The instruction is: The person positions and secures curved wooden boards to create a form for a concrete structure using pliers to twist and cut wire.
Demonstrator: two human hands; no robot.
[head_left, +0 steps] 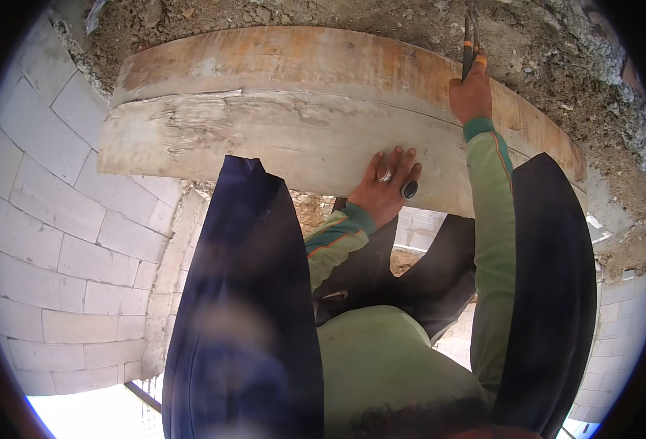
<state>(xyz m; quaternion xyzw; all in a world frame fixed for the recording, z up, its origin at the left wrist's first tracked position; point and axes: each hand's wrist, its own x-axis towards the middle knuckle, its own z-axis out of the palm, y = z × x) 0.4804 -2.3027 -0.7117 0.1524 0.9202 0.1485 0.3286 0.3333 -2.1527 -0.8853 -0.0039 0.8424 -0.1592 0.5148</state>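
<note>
Well — tool (467,64) in right fingers (476,72)

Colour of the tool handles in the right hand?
The handles are black with orange, clearest in the head view.

Rough brown earth (549,55) spreads past 12 o'clock; weathered timber (301,121) stretches from 10 to 2, the left hand (383,192) resting on it toward 2.

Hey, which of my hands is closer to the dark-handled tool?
Right. Your right hand grips the dark-handled tool; your left hand rests on the wooden board, apart from it, lower and farther left in the picture.
</note>
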